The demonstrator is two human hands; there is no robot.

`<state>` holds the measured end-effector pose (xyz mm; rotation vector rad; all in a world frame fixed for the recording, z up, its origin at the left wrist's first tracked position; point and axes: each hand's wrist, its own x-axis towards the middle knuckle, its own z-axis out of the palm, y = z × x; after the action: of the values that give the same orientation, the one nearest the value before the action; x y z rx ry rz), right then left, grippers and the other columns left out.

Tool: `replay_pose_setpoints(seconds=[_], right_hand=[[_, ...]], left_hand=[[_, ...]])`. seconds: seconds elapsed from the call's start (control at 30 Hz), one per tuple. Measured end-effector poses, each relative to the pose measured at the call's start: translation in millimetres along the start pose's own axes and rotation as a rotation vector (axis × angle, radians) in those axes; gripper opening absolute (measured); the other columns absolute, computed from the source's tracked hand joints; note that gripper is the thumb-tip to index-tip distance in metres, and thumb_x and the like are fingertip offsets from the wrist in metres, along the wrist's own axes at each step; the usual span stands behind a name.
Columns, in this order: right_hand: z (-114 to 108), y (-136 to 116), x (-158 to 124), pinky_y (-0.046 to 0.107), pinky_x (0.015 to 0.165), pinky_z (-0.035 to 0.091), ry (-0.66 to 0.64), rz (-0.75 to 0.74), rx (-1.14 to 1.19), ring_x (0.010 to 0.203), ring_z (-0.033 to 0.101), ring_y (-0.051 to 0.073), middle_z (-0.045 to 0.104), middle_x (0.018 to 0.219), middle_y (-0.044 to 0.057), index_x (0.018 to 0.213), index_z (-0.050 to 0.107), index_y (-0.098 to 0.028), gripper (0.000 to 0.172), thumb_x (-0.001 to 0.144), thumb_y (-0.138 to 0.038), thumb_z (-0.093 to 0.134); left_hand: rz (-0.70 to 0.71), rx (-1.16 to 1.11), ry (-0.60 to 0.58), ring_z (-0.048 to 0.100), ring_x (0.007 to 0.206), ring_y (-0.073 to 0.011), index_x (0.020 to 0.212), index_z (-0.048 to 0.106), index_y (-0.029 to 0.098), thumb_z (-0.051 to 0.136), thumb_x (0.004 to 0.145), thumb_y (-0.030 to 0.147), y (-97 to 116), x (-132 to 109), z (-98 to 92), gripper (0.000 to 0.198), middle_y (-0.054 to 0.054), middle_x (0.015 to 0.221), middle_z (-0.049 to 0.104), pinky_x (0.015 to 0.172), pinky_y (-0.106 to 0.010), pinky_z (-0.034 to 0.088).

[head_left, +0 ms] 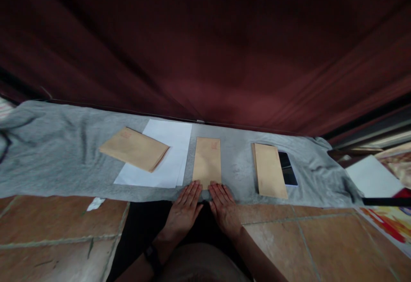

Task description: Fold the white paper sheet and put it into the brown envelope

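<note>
Forearms (261,256) in the head view lead to the left hand (184,208) and right hand (224,208), both flat and clasping nothing, fingertips (196,183) on the near end of the middle envelope (207,160), which points lengthwise away across the grey cloth (237,153), neither hand nearer.

Dark red backdrop (205,59); brown floor tiles (346,241), pale grout (61,242).
</note>
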<state>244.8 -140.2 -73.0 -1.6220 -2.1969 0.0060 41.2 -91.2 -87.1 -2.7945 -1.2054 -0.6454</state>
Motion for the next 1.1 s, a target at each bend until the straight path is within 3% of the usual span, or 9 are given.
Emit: replay_pose_setpoints(seconds=[0.17,0.3,0.43,0.57,0.77,0.87,0.97,1.1], right_hand=[[-5.9,10.8,3.8,0.044,0.120,0.040,0.016,0.013,0.001,0.137,0.053,0.022,0.054,0.150,0.008,0.151,0.047,-0.016,0.048,0.103,-0.019,0.042],[-3.5,7.7,11.7,0.044,0.117,0.043,0.042,0.046,-0.016,0.130,0.059,0.024,0.063,0.142,0.008,0.140,0.059,-0.016,0.040,0.103,-0.019,0.042],[-0.6,3.6,18.0,0.043,0.113,0.046,0.048,0.087,-0.056,0.122,0.063,0.025,0.068,0.134,0.009,0.132,0.065,-0.016,0.036,0.104,-0.021,0.043],[0.7,0.3,22.0,0.042,0.107,0.049,0.036,0.135,-0.087,0.114,0.066,0.025,0.070,0.128,0.010,0.129,0.067,-0.017,0.034,0.103,-0.022,0.045],[6.1,-6.3,26.1,0.041,0.095,0.053,0.047,0.186,-0.103,0.104,0.067,0.027,0.071,0.125,0.011,0.132,0.064,-0.020,0.036,0.101,-0.023,0.045],[7.2,-7.8,29.1,0.045,0.096,0.052,0.058,0.194,-0.082,0.109,0.065,0.030,0.068,0.129,0.013,0.147,0.052,-0.020,0.046,0.102,-0.026,0.043],[1.8,-5.7,36.5,0.045,0.097,0.052,0.065,0.226,-0.047,0.111,0.063,0.030,0.066,0.130,0.014,0.155,0.041,-0.022,0.053,0.102,-0.023,0.040],[-13.7,4.5,53.9,0.039,0.092,0.056,0.221,0.377,0.281,0.105,0.065,0.025,0.068,0.118,0.012,0.138,0.061,-0.024,0.042,0.105,-0.027,0.036]], left_hand=[[-0.111,-0.090,-0.024,0.057,0.133,-0.0291,0.143,0.055,0.015,0.046,0.101,0.028,-1.4,4.8,-11.5,0.045,-0.013,0.145,0.059,0.111,-0.045,0.046],[-0.317,-0.211,-0.030,0.065,0.118,-0.0274,0.125,0.065,0.020,0.046,0.098,0.021,1.7,25.6,-15.1,0.033,-0.011,0.133,0.067,0.101,-0.045,0.053],[-0.506,-0.273,-0.019,0.066,0.105,-0.0264,0.129,0.059,0.018,0.055,0.089,0.013,3.5,48.5,-12.8,0.040,-0.011,0.112,0.070,0.095,-0.043,0.054],[-0.657,-0.347,-0.052,0.066,0.099,-0.0251,0.133,0.053,0.017,0.064,0.084,0.016,-0.8,60.9,-11.2,0.050,-0.010,0.106,0.067,0.089,-0.039,0.054],[-0.876,-0.838,-0.014,0.063,0.067,-0.0173,0.137,0.048,0.020,0.067,0.076,0.022,-14.1,66.4,-9.6,0.063,0.007,0.069,0.059,0.069,-0.030,0.050],[-0.951,-1.126,0.023,0.064,0.068,-0.0173,0.132,0.052,0.017,0.069,0.073,0.029,-11.4,71.9,-13.7,0.063,0.004,0.072,0.063,0.067,-0.029,0.050],[-0.946,-1.275,0.014,0.066,0.072,-0.0178,0.127,0.059,0.018,0.072,0.073,0.036,-1.1,83.4,-25.7,0.059,0.000,0.080,0.067,0.068,-0.030,0.051],[-0.917,-1.426,0.028,0.068,0.077,-0.0181,0.132,0.059,0.018,0.068,0.081,0.057,10.9,101.0,-43.7,0.065,-0.004,0.085,0.069,0.067,-0.029,0.054]])
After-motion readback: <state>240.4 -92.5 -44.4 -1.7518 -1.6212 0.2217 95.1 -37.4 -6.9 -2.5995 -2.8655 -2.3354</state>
